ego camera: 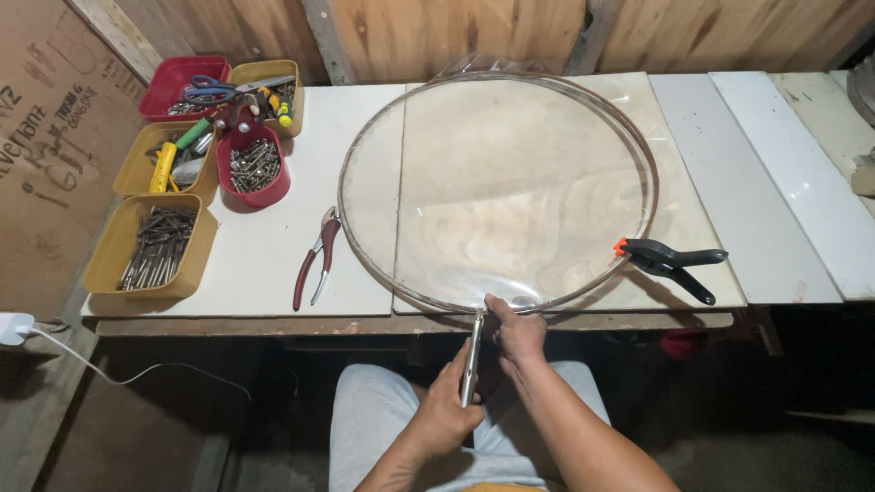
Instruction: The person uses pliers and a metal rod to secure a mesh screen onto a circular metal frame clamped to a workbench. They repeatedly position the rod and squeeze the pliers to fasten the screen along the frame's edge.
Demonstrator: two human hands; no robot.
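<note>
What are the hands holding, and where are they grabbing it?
The left hand grips a slim metal tool by its lower end. The right hand pinches the near rim of the big clear round disc.

Hoop (383, 146) lies on table (775, 210), centre. Clamp (670, 260) on its right rim. Pliers (314, 260) just left of it. 5 trays (164, 246) at far left. Both hands (515, 333) at near rim.

Left hand (444, 415) raised from lower centre, forearm angled up and right, fingers curled in a closed grip with thumb uppermost. Right hand (516, 331) higher and just beside, forearm entering from lower right, wrist straight, thumb extended up and to the left, remaining fingers folded under. Hands close together, not quite touching. Both forearms bare.
</note>
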